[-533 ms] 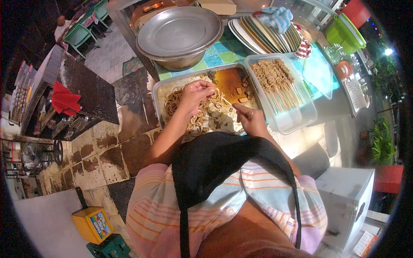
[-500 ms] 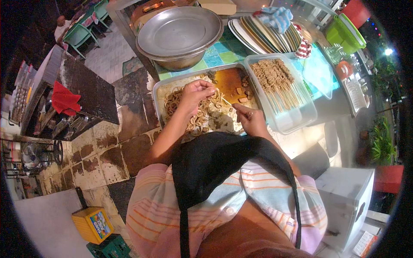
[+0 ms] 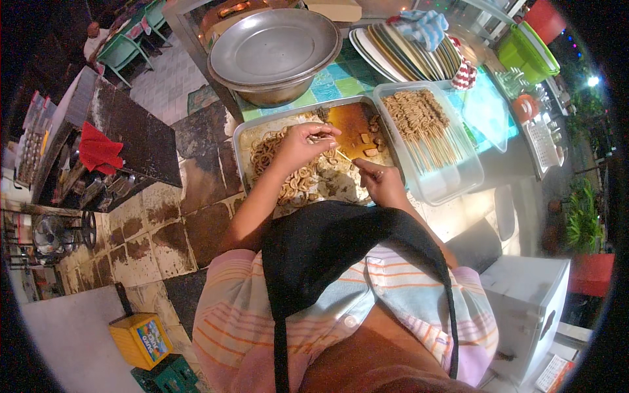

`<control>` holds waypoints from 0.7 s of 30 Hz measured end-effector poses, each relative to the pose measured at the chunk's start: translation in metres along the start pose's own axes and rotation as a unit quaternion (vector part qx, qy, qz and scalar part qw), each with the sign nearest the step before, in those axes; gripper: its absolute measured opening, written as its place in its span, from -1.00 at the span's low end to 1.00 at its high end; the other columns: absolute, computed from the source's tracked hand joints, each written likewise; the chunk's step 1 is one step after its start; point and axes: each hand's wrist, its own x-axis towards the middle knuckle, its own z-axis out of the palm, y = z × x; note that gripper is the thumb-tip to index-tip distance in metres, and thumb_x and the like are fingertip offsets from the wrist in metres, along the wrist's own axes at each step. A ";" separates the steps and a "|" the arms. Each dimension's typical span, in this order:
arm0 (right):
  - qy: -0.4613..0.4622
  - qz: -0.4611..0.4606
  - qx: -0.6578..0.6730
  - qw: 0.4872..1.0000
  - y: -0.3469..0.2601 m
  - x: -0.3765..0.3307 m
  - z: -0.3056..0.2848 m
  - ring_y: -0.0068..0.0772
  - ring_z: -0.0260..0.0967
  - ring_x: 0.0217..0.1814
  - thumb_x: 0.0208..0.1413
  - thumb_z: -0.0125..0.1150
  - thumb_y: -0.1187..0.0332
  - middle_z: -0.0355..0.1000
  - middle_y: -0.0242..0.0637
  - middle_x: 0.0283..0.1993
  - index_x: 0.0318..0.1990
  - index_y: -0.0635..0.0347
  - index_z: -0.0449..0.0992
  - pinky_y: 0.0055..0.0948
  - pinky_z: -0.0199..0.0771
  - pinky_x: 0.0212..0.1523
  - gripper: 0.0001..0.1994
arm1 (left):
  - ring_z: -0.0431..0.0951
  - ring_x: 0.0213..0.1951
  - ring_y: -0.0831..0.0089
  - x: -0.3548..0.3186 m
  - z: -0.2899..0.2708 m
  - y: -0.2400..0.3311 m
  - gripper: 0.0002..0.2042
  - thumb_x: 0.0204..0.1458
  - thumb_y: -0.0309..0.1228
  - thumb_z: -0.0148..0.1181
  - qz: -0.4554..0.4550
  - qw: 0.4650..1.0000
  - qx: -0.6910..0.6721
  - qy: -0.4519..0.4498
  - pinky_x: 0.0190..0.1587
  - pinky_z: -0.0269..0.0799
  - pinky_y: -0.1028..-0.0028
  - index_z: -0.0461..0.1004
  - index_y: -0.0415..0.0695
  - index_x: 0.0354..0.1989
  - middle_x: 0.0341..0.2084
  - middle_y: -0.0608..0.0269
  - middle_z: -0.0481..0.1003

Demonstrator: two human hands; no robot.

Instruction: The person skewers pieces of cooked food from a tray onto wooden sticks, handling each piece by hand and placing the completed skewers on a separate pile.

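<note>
My right hand (image 3: 383, 182) is closed on a thin bamboo skewer (image 3: 344, 157), whose tip points up and left toward my other hand. My left hand (image 3: 303, 147) pinches beside that tip; its fingers hide most of what they hold, probably a curly brown piece of food. Both hands are over a metal tray (image 3: 335, 190). Curly brown food pieces (image 3: 298, 187), which look like cooked intestine, are heaped on its left side. Brown sauce (image 3: 349, 124) pools in its far right part, with small chunks (image 3: 371, 152) by it.
Right of the tray, a clear plastic container (image 3: 452, 187) holds several loaded skewers (image 3: 419, 118). Behind stand a large lidded pot (image 3: 275, 49) and a row of plates (image 3: 393, 52) with a blue cloth (image 3: 421, 29). A dark counter with a red cloth (image 3: 98, 149) is at left.
My left hand has shifted slightly right, its fingers turning flatter near the skewer tip. The right hand keeps the skewer in almost the same place.
</note>
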 end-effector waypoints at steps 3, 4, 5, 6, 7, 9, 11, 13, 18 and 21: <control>-0.001 -0.022 -0.021 1.000 -0.002 0.000 -0.001 -0.20 0.36 -0.49 -0.24 -0.02 0.56 0.36 -0.08 -0.53 -0.30 0.10 0.44 -0.41 0.33 -0.44 -0.73 | 0.39 -0.40 0.60 -0.001 -0.001 -0.012 -0.91 -0.27 -0.57 0.12 0.014 0.998 -0.020 0.052 -0.30 0.29 0.61 0.43 -0.25 -0.51 -0.50 0.31 0.43; -0.001 -0.022 -0.021 1.000 -0.002 0.000 -0.001 -0.20 0.36 -0.49 -0.24 -0.02 0.56 0.36 -0.08 -0.53 -0.30 0.10 0.44 -0.41 0.33 -0.44 -0.73 | 0.39 -0.40 0.60 -0.001 -0.001 -0.015 -0.91 -0.27 -0.57 0.12 0.014 0.998 -0.020 0.052 -0.30 0.29 0.61 0.43 -0.25 -0.51 -0.50 0.31 0.43; 0.001 -0.010 -0.007 1.000 -0.001 0.000 -0.001 -0.19 0.36 -0.49 -0.23 -0.02 0.56 0.36 -0.08 -0.53 -0.30 0.10 0.44 -0.41 0.33 -0.44 -0.73 | 0.39 -0.42 0.60 -0.001 -0.001 -0.018 -0.92 -0.26 -0.58 0.12 -0.012 0.996 -0.055 0.067 -0.31 0.29 0.62 0.41 -0.25 -0.52 -0.51 0.31 0.42; 0.002 0.001 0.007 1.000 -0.001 0.000 -0.001 -0.19 0.36 -0.49 -0.23 -0.01 0.55 0.37 -0.08 -0.53 -0.30 0.11 0.44 -0.42 0.33 -0.44 -0.74 | 0.39 -0.44 0.60 -0.001 -0.002 -0.019 -0.94 -0.26 -0.59 0.11 -0.037 0.992 -0.091 0.083 -0.33 0.29 0.63 0.40 -0.26 -0.54 -0.52 0.31 0.42; 0.003 0.002 0.008 1.000 0.000 0.000 -0.001 -0.19 0.36 -0.49 -0.23 -0.01 0.55 0.37 -0.08 -0.53 -0.30 0.11 0.44 -0.42 0.33 -0.44 -0.74 | 0.39 -0.44 0.60 -0.001 -0.003 -0.019 -0.94 -0.26 -0.59 0.11 -0.038 0.992 -0.091 0.082 -0.33 0.29 0.63 0.40 -0.26 -0.54 -0.52 0.31 0.42; 0.001 0.011 0.003 1.000 -0.001 0.000 -0.001 -0.21 0.37 -0.50 -0.22 -0.01 0.55 0.37 -0.09 -0.53 -0.29 0.11 0.44 -0.42 0.33 -0.44 -0.74 | 0.38 -0.46 0.61 -0.002 -0.004 -0.020 -0.92 -0.26 -0.60 0.11 -0.068 0.983 -0.141 0.094 -0.37 0.29 0.65 0.39 -0.26 -0.53 -0.52 0.30 0.40; -0.002 0.019 0.003 1.000 -0.003 0.001 -0.001 -0.22 0.37 -0.51 -0.22 -0.01 0.54 0.37 -0.09 -0.54 -0.29 0.11 0.44 -0.43 0.33 -0.45 -0.74 | 0.38 -0.46 0.61 -0.002 -0.003 -0.027 -0.92 -0.26 -0.61 0.10 -0.064 0.980 -0.156 0.106 -0.38 0.29 0.65 0.39 -0.25 -0.52 -0.53 0.30 0.40; -0.004 0.026 0.003 1.000 -0.003 0.001 -0.001 -0.24 0.37 -0.52 -0.21 -0.01 0.53 0.37 -0.09 -0.54 -0.28 0.11 0.44 -0.43 0.33 -0.45 -0.75 | 0.38 -0.46 0.62 -0.003 -0.002 -0.031 -0.91 -0.26 -0.61 0.10 -0.059 0.977 -0.171 0.116 -0.39 0.29 0.65 0.38 -0.25 -0.51 -0.53 0.31 0.40; -0.007 0.034 0.003 0.999 0.000 0.003 0.001 -0.61 0.27 -0.61 -0.10 -0.02 0.51 0.32 -0.29 -0.65 -0.23 0.21 0.41 -0.60 0.27 -0.49 -0.78 | 0.41 -0.48 0.58 -0.002 -0.002 -0.027 -0.93 -0.22 -0.56 0.09 -0.125 0.963 -0.212 0.113 -0.40 0.31 0.63 0.38 -0.24 -0.50 -0.54 0.27 0.42; -0.004 0.025 0.011 1.000 0.001 0.003 0.002 -0.62 0.26 -0.59 -0.10 -0.03 0.52 0.33 -0.30 -0.64 -0.22 0.23 0.40 -0.61 0.27 -0.48 -0.78 | 0.43 -0.48 0.53 -0.005 -0.001 -0.030 -0.90 -0.20 -0.53 0.08 -0.184 0.925 -0.309 0.126 -0.41 0.32 0.61 0.37 -0.24 -0.46 -0.55 0.24 0.41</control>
